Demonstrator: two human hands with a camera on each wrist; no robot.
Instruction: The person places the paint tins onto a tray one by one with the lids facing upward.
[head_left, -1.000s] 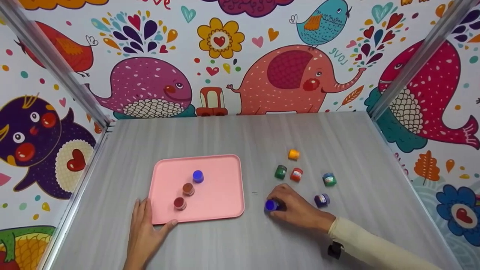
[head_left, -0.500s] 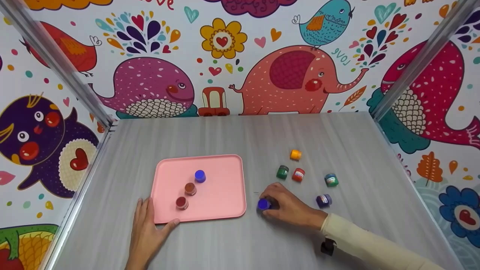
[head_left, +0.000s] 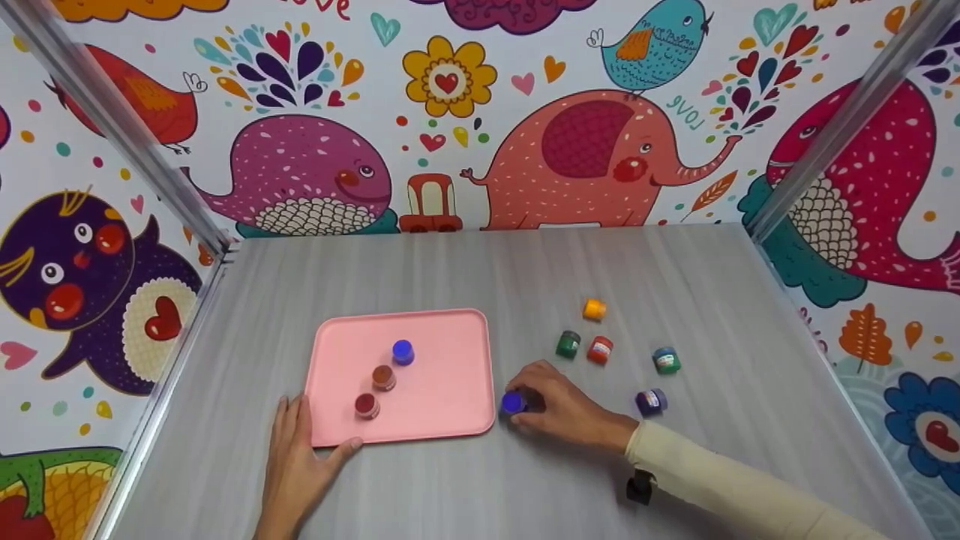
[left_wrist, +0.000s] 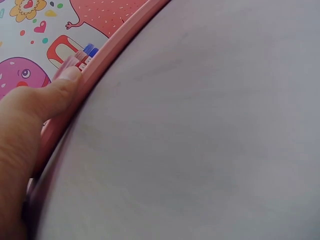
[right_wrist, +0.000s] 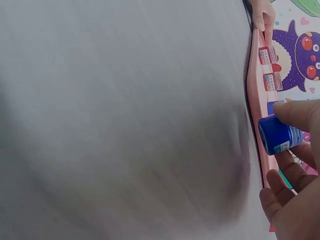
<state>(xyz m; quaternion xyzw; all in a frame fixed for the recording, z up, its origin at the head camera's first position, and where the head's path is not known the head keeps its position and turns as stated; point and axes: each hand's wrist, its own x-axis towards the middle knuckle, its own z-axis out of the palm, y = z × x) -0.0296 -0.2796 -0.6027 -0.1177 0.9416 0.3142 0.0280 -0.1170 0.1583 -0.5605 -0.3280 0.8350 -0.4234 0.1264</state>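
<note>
My right hand pinches a small blue paint jar between thumb and fingers, just off the tray's right edge. In the right wrist view, the blue jar shows a label low on its side, and the other fingers bend loosely below it. My left hand rests at the near left corner of the pink tray, fingers straight along its side. Its thumb lies on the near rim. Upright on the tray are a blue jar, a brown jar and a dark red jar.
Right of the tray, several jars lie on the grey table: yellow-orange, dark green, red-orange, teal-green and dark violet. Patterned walls and metal frame bars bound the table.
My right hand has slid left with the blue paint jar, from among the loose jars to beside the tray's right edge. The left hand and the jars on the tray keep their places.
</note>
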